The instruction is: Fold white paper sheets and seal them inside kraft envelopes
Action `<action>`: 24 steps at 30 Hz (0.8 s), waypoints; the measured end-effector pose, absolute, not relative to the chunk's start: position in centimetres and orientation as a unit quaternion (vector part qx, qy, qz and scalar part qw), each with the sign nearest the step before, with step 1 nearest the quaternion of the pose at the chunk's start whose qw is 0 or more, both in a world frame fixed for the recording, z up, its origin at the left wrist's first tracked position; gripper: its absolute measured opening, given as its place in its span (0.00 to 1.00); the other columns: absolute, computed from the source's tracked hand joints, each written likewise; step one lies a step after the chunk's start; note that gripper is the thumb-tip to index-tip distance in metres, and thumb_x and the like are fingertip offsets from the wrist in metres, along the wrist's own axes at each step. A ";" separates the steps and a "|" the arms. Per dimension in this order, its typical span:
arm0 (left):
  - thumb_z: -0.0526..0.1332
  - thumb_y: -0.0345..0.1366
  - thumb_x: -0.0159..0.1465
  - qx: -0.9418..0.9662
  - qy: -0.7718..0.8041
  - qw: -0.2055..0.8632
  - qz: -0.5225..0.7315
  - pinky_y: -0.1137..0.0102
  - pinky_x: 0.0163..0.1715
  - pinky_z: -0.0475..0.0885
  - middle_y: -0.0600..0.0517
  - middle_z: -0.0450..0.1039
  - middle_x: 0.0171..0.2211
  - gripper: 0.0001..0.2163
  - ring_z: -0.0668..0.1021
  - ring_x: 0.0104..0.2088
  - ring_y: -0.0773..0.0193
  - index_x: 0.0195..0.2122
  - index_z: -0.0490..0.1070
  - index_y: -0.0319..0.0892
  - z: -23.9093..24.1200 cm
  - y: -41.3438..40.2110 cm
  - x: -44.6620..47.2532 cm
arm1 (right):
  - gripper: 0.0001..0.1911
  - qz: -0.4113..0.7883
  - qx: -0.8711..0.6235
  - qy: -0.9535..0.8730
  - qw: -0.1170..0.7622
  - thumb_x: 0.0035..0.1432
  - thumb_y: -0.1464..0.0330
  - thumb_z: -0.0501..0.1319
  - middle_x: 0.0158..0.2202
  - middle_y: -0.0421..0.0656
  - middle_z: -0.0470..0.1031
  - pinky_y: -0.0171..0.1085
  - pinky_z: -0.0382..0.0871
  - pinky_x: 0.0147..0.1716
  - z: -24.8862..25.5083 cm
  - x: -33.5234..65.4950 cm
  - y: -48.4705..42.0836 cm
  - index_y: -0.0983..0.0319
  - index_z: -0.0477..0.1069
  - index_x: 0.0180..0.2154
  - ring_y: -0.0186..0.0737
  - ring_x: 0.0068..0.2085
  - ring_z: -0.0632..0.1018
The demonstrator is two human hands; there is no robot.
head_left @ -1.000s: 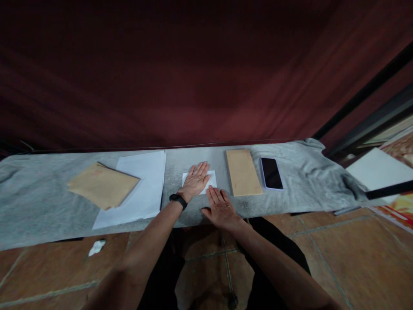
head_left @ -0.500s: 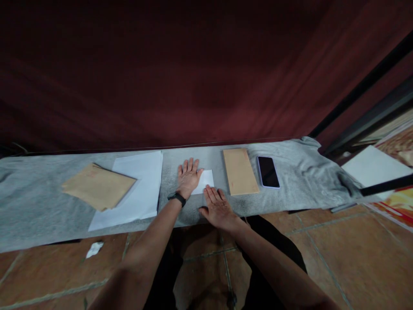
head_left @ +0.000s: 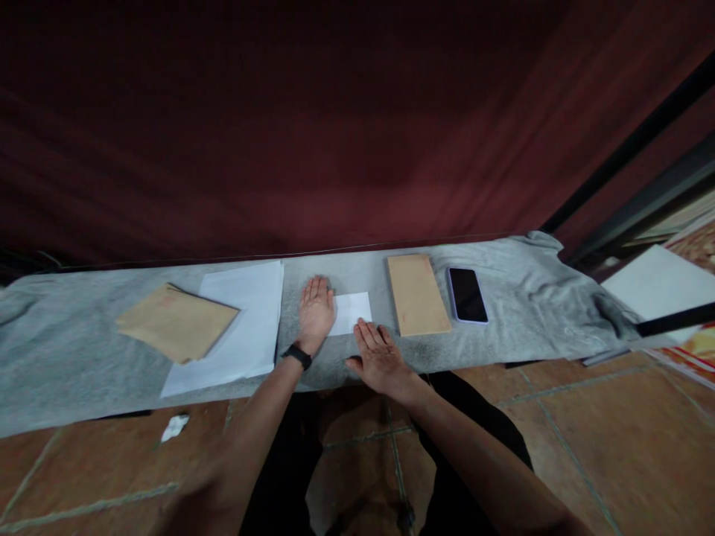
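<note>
A small folded white paper [head_left: 353, 310] lies on the grey cloth [head_left: 503, 327] in front of me. My left hand [head_left: 316, 313], with a black wristband, rests flat on the paper's left edge, fingers together and stretched out. My right hand [head_left: 378, 355] lies flat just below the paper, its fingertips touching the near edge. Neither hand holds anything.
A brown envelope [head_left: 417, 294] and a dark phone [head_left: 468, 295] lie right of the paper. To the left are white sheets [head_left: 246, 316] with a stack of brown envelopes [head_left: 176, 321] on top. A dark red curtain hangs behind. A paper scrap [head_left: 175, 426] lies on the tiled floor.
My left hand has slid leftwards across the folded paper, uncovering more of it. My right hand has hardly moved.
</note>
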State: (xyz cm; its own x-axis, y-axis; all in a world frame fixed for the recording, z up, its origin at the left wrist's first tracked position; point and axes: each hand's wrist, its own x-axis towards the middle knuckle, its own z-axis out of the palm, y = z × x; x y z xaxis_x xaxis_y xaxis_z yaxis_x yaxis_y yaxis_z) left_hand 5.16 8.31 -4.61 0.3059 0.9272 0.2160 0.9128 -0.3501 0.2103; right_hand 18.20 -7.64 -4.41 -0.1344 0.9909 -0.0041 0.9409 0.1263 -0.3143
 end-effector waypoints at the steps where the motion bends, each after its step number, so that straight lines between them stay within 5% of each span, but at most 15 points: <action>1: 0.41 0.39 0.75 0.827 0.542 0.043 0.143 0.60 0.70 0.53 0.39 0.58 0.69 0.25 0.59 0.70 0.56 0.67 0.59 0.32 -4.5 7.3 5.1 | 0.38 0.125 -0.649 -0.743 0.102 0.68 0.54 0.56 0.72 0.56 0.49 0.53 0.48 0.70 -4.4 18.2 -7.6 0.72 0.53 0.69 0.53 0.71 0.57; 7: 0.38 0.43 0.75 0.920 0.365 0.126 0.067 0.59 0.70 0.55 0.47 0.58 0.70 0.26 0.57 0.71 0.62 0.69 0.58 0.40 -4.8 1.6 4.8 | 0.37 0.137 -0.650 -0.742 0.088 0.68 0.55 0.56 0.71 0.56 0.53 0.54 0.48 0.70 -4.0 18.2 -7.7 0.71 0.56 0.68 0.53 0.71 0.57; 12: 0.41 0.47 0.75 0.900 0.427 0.055 0.066 0.56 0.70 0.51 0.41 0.50 0.72 0.29 0.52 0.73 0.56 0.71 0.53 0.34 -5.3 1.6 4.0 | 0.36 0.117 -0.644 -0.751 0.089 0.68 0.56 0.56 0.72 0.56 0.51 0.53 0.49 0.70 -3.9 18.3 -7.9 0.71 0.54 0.69 0.54 0.71 0.57; 24: 0.42 0.47 0.74 0.847 0.523 0.023 0.087 0.54 0.70 0.51 0.35 0.51 0.71 0.31 0.54 0.72 0.49 0.70 0.52 0.28 -5.8 3.5 1.9 | 0.28 0.090 -0.624 -0.768 0.112 0.70 0.61 0.53 0.70 0.50 0.58 0.49 0.55 0.68 -3.8 19.5 -7.4 0.65 0.60 0.67 0.47 0.69 0.64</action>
